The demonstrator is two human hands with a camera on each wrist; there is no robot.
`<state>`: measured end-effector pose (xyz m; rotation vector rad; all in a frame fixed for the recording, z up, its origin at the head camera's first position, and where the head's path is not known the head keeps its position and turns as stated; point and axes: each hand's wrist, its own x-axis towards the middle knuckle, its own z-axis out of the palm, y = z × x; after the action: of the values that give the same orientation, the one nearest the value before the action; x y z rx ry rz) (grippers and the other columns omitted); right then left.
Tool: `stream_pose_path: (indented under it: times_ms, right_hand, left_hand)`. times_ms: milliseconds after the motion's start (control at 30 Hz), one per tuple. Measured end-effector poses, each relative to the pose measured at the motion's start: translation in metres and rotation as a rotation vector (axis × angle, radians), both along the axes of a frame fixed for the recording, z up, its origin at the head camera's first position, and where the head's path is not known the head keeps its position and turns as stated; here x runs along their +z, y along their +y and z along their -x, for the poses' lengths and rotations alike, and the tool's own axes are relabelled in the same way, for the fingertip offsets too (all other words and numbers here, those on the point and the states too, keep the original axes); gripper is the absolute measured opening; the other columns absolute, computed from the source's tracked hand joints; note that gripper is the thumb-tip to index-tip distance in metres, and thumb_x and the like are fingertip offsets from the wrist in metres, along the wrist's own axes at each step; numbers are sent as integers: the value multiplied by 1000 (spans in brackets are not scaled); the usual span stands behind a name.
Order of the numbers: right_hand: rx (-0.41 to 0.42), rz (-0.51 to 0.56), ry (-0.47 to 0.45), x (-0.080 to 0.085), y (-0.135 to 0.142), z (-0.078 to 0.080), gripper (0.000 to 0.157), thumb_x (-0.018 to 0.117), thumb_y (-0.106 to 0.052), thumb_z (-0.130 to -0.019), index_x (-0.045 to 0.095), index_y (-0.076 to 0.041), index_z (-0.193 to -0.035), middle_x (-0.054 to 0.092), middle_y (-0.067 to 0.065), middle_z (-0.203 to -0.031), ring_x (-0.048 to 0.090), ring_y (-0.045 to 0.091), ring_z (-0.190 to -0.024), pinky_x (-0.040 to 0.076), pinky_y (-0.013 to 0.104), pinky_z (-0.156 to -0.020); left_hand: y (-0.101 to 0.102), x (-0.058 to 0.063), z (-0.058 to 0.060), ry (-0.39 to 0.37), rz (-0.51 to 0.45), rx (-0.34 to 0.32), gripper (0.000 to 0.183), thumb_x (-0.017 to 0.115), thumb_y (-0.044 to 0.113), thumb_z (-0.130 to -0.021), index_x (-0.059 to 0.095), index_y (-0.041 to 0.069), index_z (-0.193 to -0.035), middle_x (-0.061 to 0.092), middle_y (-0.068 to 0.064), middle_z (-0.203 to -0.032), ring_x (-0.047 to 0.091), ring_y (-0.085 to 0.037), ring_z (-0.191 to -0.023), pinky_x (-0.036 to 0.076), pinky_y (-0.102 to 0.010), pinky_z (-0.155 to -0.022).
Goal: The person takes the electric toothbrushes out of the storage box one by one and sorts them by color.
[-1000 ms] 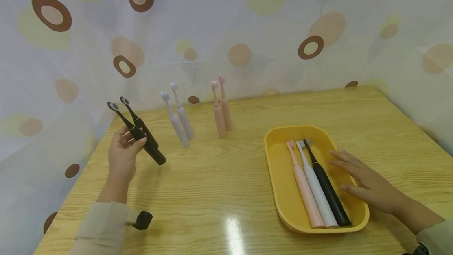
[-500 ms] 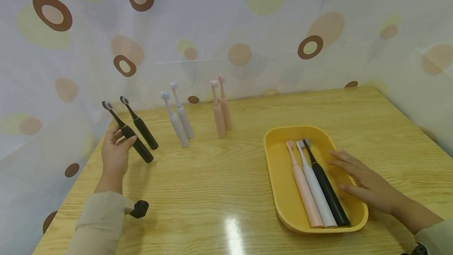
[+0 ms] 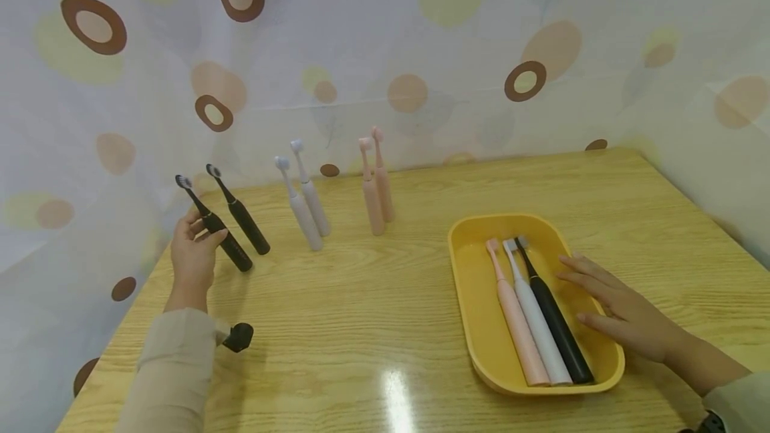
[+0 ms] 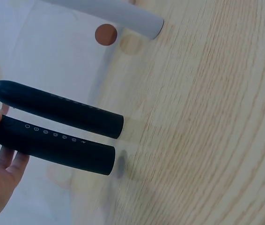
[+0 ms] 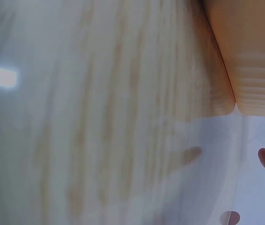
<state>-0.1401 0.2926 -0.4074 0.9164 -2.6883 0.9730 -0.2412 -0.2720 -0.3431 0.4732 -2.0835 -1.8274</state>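
My left hand [image 3: 194, 260] grips a black electric toothbrush [image 3: 224, 240] by its handle, thumb on the near side. In the left wrist view the row of button marks on this toothbrush [image 4: 62, 145] faces the camera, and its base is close to the tabletop. Just behind it a second black toothbrush [image 3: 248, 224] stands upright. At the right, my right hand [image 3: 625, 309] has its fingers extended over the right rim of a yellow tray [image 3: 475, 326]. Inside lie a pink toothbrush [image 3: 522, 333], a white toothbrush [image 3: 543, 329] and a black toothbrush [image 3: 561, 329], side by side.
Two white toothbrushes [image 3: 305, 218] stand to the right of the black pair. Farther right, two pink toothbrushes [image 3: 373, 206] stand near the back edge. A patterned cloth [image 3: 469, 119] hangs behind the wooden table [image 3: 361, 326].
My left hand has moved left and slightly away with its black toothbrush, opening a gap from the other black one, and then lowered it toward the table. My right hand stays at the tray.
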Motion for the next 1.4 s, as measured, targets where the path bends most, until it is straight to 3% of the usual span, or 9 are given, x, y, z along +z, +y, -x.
stream_pose_path:
  times_ms: [33, 267, 467, 733, 1000, 1167, 1400]
  right_hand:
    - [0, 1, -3, 0, 0, 0, 50, 57, -3, -78, 41, -3, -126, 22, 7, -139, 5, 17, -129, 10, 39, -101]
    - [5, -11, 16, 0, 1, 1, 51, 58, -2, -78, 41, -4, -125, 24, 10, -138, 5, 17, -129, 7, 22, -98]
    - [8, -23, 34, -1, 0, 2, 50, 59, -2, -77, 42, -3, -124, 25, 11, -137, 6, 15, -129, 6, 16, -96]
    - [3, -21, 31, 0, -1, 2, 50, 58, -3, -77, 42, -3, -124, 25, 10, -137, 6, 17, -129, 7, 21, -98]
    - [-1, -27, 40, 0, -1, 2, 50, 59, -3, -77, 43, -3, -124, 25, 9, -137, 7, 17, -129, 7, 15, -96]
    - [-6, -23, 33, 1, -1, 1, 50, 59, -3, -77, 42, -3, -124, 25, 9, -137, 6, 15, -129, 7, 16, -96]
    - [-7, -15, 16, 2, -1, 0, 50, 58, -3, -78, 42, -4, -125, 25, 11, -137, 6, 16, -129, 7, 23, -99]
  left_hand:
    - [-1, -1, 1, -6, 1, -3, 52, 56, -1, -81, 36, 12, -127, 40, 5, -106, 42, -15, -101, 33, -32, -93]
    - [-5, -4, 8, -13, -7, -17, 50, 55, -3, -81, 36, 10, -125, 41, 3, -107, 43, -15, -101, 33, -33, -93]
    - [-8, -8, 12, -6, 7, -18, 42, 55, -4, -81, 41, 14, -116, 42, 6, -101, 44, -16, -101, 33, -34, -93]
    - [-11, -11, 17, 2, 65, -24, 44, 55, -2, -81, 39, 11, -120, 42, 5, -102, 42, -19, -105, 34, -34, -93]
    - [-13, -12, 21, 5, 124, -43, 41, 54, -1, -82, 39, 14, -118, 42, 3, -104, 43, -21, -105, 35, -34, -92]
    - [-14, -12, 21, -10, 177, -56, 44, 54, 2, -83, 37, 9, -123, 42, 1, -104, 43, -21, -105, 36, -34, -91]
    - [-15, -13, 19, -32, 205, -77, 45, 52, 6, -85, 35, 6, -126, 40, -10, -117, 38, -25, -111, 35, -35, -92]
